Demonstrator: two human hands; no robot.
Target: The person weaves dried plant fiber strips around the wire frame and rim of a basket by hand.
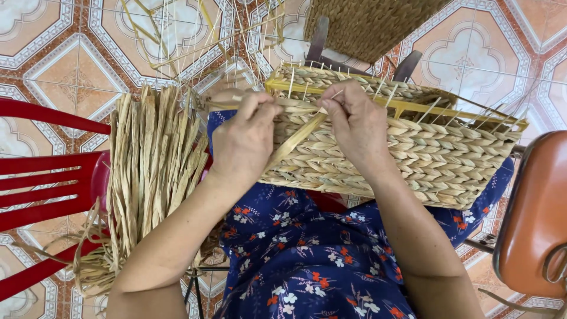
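A half-woven straw basket on a yellow wire frame rests on my lap, its open rim of thin upright spokes facing away from me. My left hand pinches a flat dried straw strand at the basket's left end. My right hand grips the same strand near the rim, fingers closed among the spokes. The strand runs diagonally between both hands.
A bundle of dried straw strands lies over a red plastic chair at my left. A bare wire frame and a finished woven basket sit on the patterned tile floor ahead. A brown chair seat is at my right.
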